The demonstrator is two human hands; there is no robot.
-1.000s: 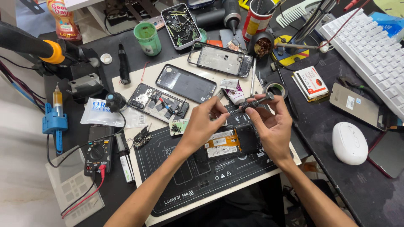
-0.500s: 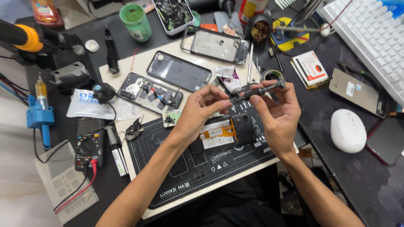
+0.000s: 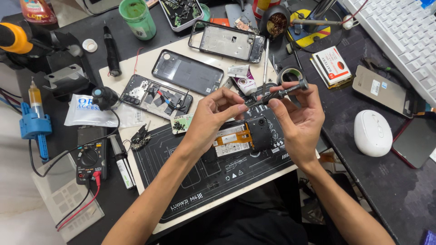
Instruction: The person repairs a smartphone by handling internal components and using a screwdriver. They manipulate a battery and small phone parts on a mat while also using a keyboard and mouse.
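Black work mat under two hands sharing one small screwdriver.

Above the opened phone lying on the mat, the left hand pinches the tip end of the dark screwdriver with its fingers closed, while the right hand wraps closed fingers round its handle; farther back lie a phone back cover and a bare frame.

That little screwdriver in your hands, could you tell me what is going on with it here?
A person sits at a cluttered repair bench. The right hand holds a small dark screwdriver level, and the left hand pinches its tip end. Directly beneath lies an opened phone with orange strips, resting on a black work mat. Another opened phone, a back cover and a multimeter lie nearby.
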